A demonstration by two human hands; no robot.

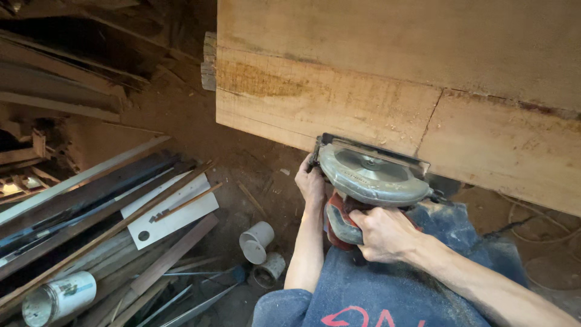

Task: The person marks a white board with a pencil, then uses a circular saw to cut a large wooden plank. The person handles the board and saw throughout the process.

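Circular saw (372,175) against the timber slab (387,79) edge, both hands' grips closed on it: right hand (382,233) at 6 o'clock, left hand (311,181) at 9; cut progress hidden.

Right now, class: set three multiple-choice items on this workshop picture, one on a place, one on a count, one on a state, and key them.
1. Where is the circular saw?
A. At the lower edge of the big wooden plank
B. On the floor
C. On a shelf

2. How many short pale pipe pieces lie on the floor?
A. Two
B. Five
C. None

3. How does the right hand stand?
A. Open, free
B. Closed on the saw's handle
C. Out of view

Key: 1 A, its base meets the plank; 2 A, two lie together; 3 B, fingers wrap the handle, while the left hand steadies the saw's front.
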